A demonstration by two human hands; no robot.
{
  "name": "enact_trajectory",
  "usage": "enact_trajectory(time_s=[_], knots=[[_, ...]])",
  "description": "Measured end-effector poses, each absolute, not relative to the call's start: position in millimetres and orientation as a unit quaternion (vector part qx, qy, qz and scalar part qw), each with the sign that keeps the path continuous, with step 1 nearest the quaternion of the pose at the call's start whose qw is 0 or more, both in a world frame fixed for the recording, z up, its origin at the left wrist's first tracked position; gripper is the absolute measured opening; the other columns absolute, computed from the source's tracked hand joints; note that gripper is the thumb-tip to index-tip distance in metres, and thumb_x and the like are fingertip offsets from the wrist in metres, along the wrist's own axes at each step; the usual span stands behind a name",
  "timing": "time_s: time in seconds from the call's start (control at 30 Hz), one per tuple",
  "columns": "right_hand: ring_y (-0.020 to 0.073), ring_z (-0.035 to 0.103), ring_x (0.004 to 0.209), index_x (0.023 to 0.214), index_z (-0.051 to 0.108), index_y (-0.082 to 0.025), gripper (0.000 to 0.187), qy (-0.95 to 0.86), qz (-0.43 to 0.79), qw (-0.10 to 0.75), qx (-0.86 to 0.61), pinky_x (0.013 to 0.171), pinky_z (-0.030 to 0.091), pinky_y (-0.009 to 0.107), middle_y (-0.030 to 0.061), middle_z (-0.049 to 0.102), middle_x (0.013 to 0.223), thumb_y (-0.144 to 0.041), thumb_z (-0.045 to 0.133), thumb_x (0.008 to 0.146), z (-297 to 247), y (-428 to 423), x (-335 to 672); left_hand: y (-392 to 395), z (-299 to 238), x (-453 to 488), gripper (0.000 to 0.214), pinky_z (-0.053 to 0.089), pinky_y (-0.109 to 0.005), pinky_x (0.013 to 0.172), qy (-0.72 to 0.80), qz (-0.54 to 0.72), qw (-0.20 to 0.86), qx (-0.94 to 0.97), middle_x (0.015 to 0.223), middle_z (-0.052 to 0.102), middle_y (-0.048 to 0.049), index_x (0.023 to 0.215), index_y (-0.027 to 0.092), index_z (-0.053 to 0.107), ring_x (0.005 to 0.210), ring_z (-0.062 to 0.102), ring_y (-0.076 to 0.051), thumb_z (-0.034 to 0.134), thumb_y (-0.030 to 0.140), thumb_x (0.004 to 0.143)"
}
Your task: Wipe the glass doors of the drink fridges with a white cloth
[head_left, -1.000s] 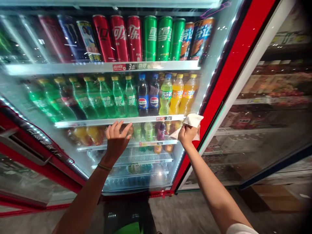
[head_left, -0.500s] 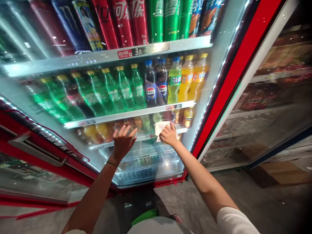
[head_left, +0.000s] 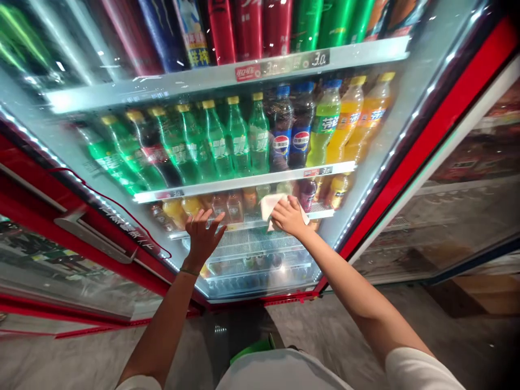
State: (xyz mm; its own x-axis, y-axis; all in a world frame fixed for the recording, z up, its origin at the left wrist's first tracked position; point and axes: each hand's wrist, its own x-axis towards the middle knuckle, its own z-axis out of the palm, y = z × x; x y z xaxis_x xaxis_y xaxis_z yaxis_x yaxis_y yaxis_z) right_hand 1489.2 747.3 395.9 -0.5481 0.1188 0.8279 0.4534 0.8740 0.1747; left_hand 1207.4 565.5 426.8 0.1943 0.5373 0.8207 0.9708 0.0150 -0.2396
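Note:
My right hand [head_left: 289, 216] presses a white cloth [head_left: 270, 205] against the glass door [head_left: 377, 162] of a red drinks fridge, just below the shelf of bottles. My left hand [head_left: 204, 234] lies flat on the same glass to the left, fingers spread, holding nothing. Behind the glass stand green soda bottles [head_left: 215, 141], dark cola bottles [head_left: 290, 132] and orange drink bottles [head_left: 361, 116]. Cans [head_left: 252, 27] fill the shelf above.
The fridge's red frame [head_left: 430, 135] runs diagonally on the right, with another glass-fronted cooler [head_left: 467, 206] beyond it. A red door with a handle [head_left: 93, 238] stands at the left. Grey floor [head_left: 333, 336] lies below.
My right hand slid the cloth left across the glass, from the door's right edge to its middle. My left hand stayed flat on the glass. The view tilted down and shifted.

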Motion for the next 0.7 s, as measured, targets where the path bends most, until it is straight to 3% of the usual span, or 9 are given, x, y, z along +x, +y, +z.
enact_trajectory(time_s=[0.1,0.3,0.53,0.7], knots=[[0.0321,0.047,0.144,0.122,0.071,-0.025,0.031,-0.796,-0.185,0.504,-0.279,0.127,0.015,0.065,0.0096,0.067,0.138,-0.024,0.055,0.095,410,739,1453,555,421,1194,0.041,0.024,-0.053,0.12,-0.608,-0.264,0.406,-0.63,0.134,0.058,-0.0138,0.134,0.031,0.065,0.135,0.049,-0.032,0.066,0.042,0.094],[0.0182,0.062,0.13,0.116,0.072,-0.036,0.033,-0.91,-0.163,0.373,-0.084,0.123,0.034,0.044,-0.0029,0.076,0.122,-0.018,0.055,0.094,395,704,1402,532,421,1153,0.042,0.025,-0.053,0.119,-0.636,-0.274,0.371,-0.619,0.137,0.055,-0.0162,0.135,0.028,0.064,0.14,0.043,-0.034,0.062,0.042,0.096],[0.0287,0.045,0.147,0.124,0.069,-0.024,0.032,-0.851,-0.148,0.463,-0.198,0.128,0.02,0.059,0.0097,0.067,0.139,-0.019,0.056,0.095,418,687,1352,511,421,1127,0.042,0.031,-0.054,0.118,-0.66,-0.277,0.365,-0.596,0.139,0.053,-0.0185,0.136,0.024,0.062,0.141,0.042,-0.035,0.06,0.039,0.097],[0.0194,0.063,0.13,0.115,0.071,-0.028,0.037,-0.883,-0.168,0.437,-0.034,0.121,0.038,0.048,0.0015,0.077,0.121,-0.01,0.042,0.1,387,666,1314,493,415,1095,0.045,0.035,-0.054,0.116,-0.677,-0.265,0.354,-0.588,0.143,0.05,-0.0181,0.142,0.025,0.057,0.141,0.041,-0.036,0.058,0.034,0.098]])
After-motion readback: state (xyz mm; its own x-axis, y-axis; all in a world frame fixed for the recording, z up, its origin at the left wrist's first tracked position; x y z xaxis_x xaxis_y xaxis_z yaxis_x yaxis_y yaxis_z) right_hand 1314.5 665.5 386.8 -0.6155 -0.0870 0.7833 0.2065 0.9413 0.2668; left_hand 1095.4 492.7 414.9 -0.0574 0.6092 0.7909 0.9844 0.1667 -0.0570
